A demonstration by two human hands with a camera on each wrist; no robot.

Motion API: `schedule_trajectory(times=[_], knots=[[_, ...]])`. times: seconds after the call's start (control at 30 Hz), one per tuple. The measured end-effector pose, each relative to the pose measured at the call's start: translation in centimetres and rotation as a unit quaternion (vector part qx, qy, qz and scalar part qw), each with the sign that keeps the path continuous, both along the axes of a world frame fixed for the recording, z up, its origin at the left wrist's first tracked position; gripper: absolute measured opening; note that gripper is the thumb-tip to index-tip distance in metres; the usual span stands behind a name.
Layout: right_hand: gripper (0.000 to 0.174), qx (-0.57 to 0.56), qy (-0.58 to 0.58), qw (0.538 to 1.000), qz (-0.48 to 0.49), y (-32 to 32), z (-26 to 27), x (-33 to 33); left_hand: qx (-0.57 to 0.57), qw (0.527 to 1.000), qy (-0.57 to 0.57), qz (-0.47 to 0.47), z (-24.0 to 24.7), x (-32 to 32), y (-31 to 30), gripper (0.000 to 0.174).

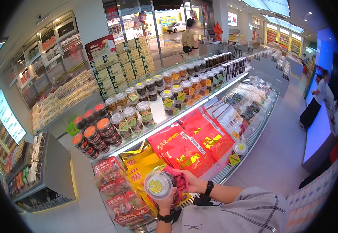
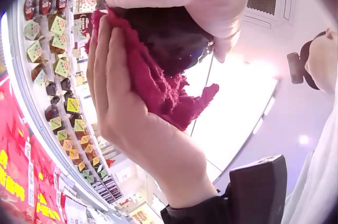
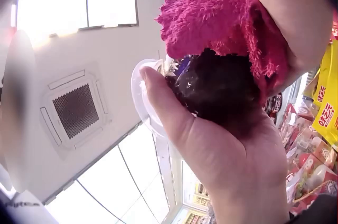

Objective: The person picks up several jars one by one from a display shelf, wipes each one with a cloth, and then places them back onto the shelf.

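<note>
**Grey top (image 1: pixel 231 211) foremost, lidded jar (image 1: pixel 158 186) above yellow packets (image 1: pixel 138 167)**

The left hand (image 1: pixel 165 201) grips the jar; close by, the right hand (image 1: pixel 192 182) holds a pink cloth (image 1: pixel 181 180) against it. A loose grip on smooth plastic could drop it; the cloth could snag its lid. Beyond: pale shop floor (image 1: pixel 271 143), long counter (image 1: pixel 158 128), red bags (image 1: pixel 207 136), rows of small jars (image 1: pixel 130 112).

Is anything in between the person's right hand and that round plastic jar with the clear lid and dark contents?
Yes, a fluffy magenta cloth lies between the right hand and the jar. The left hand grips the jar with nothing visible between them.
</note>
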State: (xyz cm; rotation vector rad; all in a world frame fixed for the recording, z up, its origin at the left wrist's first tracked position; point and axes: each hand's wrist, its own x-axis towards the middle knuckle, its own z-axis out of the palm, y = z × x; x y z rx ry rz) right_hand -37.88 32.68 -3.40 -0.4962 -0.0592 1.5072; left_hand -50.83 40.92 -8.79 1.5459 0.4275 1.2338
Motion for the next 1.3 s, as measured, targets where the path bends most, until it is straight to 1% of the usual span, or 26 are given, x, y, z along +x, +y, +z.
schedule_trajectory(times=[0.07, 0.1, 0.2, 0.23, 0.27, 0.33, 0.37, 0.43, 0.47, 0.5, 0.53, 0.57, 0.6, 0.63, 0.67, 0.73, 0.8, 0.9, 1.0, 1.03, 1.07, 1.1, 1.2, 1.23, 1.27, 1.3], knots=[[0.036, -0.001, -0.018, 1.000, 0.021, -0.2, -0.7, 0.4, 0.077, 0.997, -0.010, 0.017, 3.2, 0.1, -0.5, 0.105], [0.035, 0.002, -0.026, 0.999, 0.022, -0.2, -0.6, 0.3, 0.069, 0.997, -0.003, 0.022, 3.5, 0.1, -0.4, 0.107], [0.035, 0.007, 0.020, 0.997, 0.077, -1.0, -0.5, -0.1, 0.036, 0.999, 0.004, 0.026, 3.8, 0.1, 0.0, 0.110], [0.034, 0.004, 0.056, 0.994, 0.097, -0.9, -2.3, 0.4, 0.017, 1.000, -0.003, 0.022, 3.8, 0.1, 0.3, 0.109], [0.034, 0.017, 0.081, 0.993, 0.082, -1.2, -3.4, 0.8, -0.002, 1.000, -0.010, 0.018, 3.7, 0.1, 0.4, 0.109], [0.034, 0.042, 0.130, 0.989, 0.052, -1.6, -4.1, 1.3, 0.042, 0.998, 0.029, 0.030, 3.7, -0.2, 0.3, 0.108], [0.032, 0.041, 0.131, 0.989, 0.046, -1.5, -4.2, 1.5, 0.064, 0.996, 0.048, 0.035, 3.7, -0.3, 0.2, 0.107], [0.034, 0.116, 0.192, 0.973, 0.060, -1.8, -4.3, 1.3, 0.072, 0.996, 0.046, -0.001, 4.0, 0.0, -0.6, 0.107], [0.032, 0.137, 0.011, 0.990, 0.014, -2.2, -4.8, 1.0, 0.076, 0.996, 0.046, -0.019, 4.1, 0.1, -0.9, 0.107], [0.031, 0.122, -0.211, 0.969, -0.037, -2.5, -5.3, 0.6, 0.110, 0.992, 0.059, -0.011, 3.4, 0.4, -0.7, 0.111], [0.030, 0.077, -0.386, 0.915, -0.090, -2.9, -5.4, 0.2, 0.098, 0.993, 0.056, -0.022, 3.0, 0.6, -0.6, 0.112], [0.028, 0.111, -0.220, 0.968, -0.058, -2.7, -5.2, 0.6, 0.087, 0.994, 0.053, -0.032, 2.8, 0.7, -0.3, 0.112], [0.028, 0.110, -0.100, 0.988, -0.033, -2.5, -5.1, 0.8, 0.075, 0.995, 0.050, -0.041, 2.9, 0.8, -0.1, 0.112], [0.027, 0.098, 0.021, 0.995, -0.013, -2.3, -5.1, 1.0, 0.079, 0.995, 0.048, -0.040, 2.8, 0.8, 0.0, 0.112], [0.027, 0.053, 0.089, 0.995, -0.004, -2.3, -5.8, 1.5, 0.082, 0.995, 0.047, -0.039, 2.6, 0.7, 0.1, 0.112], [0.027, -0.008, 0.142, 0.990, 0.006, -2.3, -4.6, 1.5, 0.093, 0.994, 0.033, -0.043, 2.4, 0.8, 0.1, 0.113], [0.027, -0.033, 0.126, 0.991, 0.015, -2.8, -3.3, 1.2, 0.108, 0.993, 0.009, -0.048, 2.3, 1.0, -0.1, 0.113], [0.027, -0.039, 0.132, 0.990, 0.038, -3.2, -3.7, 0.9, 0.124, 0.990, 0.057, 0.025, 1.8, 1.2, -0.4, 0.113], [0.025, -0.030, 0.127, 0.991, 0.034, -3.5, -2.6, 0.4, 0.079, 0.995, 0.049, 0.042, 0.4, 1.3, -0.4, 0.111], [0.025, -0.009, 0.143, 0.989, 0.038, -3.4, -3.9, 0.5, 0.091, 0.995, 0.037, 0.029, 0.6, 1.4, -0.6, 0.112], [0.025, 0.012, 0.159, 0.986, 0.042, -3.4, -6.2, 0.6, 0.103, 0.994, 0.025, 0.016, 0.9, 1.5, -1.0, 0.112], [0.025, 0.021, 0.166, 0.985, 0.045, -3.4, -6.5, 0.5, 0.114, 0.993, 0.014, 0.003, 1.1, 1.5, -1.3, 0.112], [0.025, 0.026, 0.168, 0.984, 0.048, -3.1, -6.9, 0.3, 0.082, 0.996, 0.024, -0.012, 1.3, 1.6, -1.1, 0.112], [0.025, 0.026, 0.166, 0.985, 0.048, -3.0, -7.4, 0.3, 0.091, 0.995, 0.030, 0.000, 1.1, 1.6, -1.1, 0.112], [0.025, 0.027, 0.166, 0.985, 0.046, -2.7, -10.1, 0.7, 0.100, 0.994, 0.035, 0.012, 0.8, 1.7, -1.0, 0.112], [0.026, 0.013, 0.158, 0.986, 0.044, -2.7, -9.8, 0.7, 0.110, 0.993, 0.040, 0.023, 0.7, 1.7, -0.8, 0.111]])
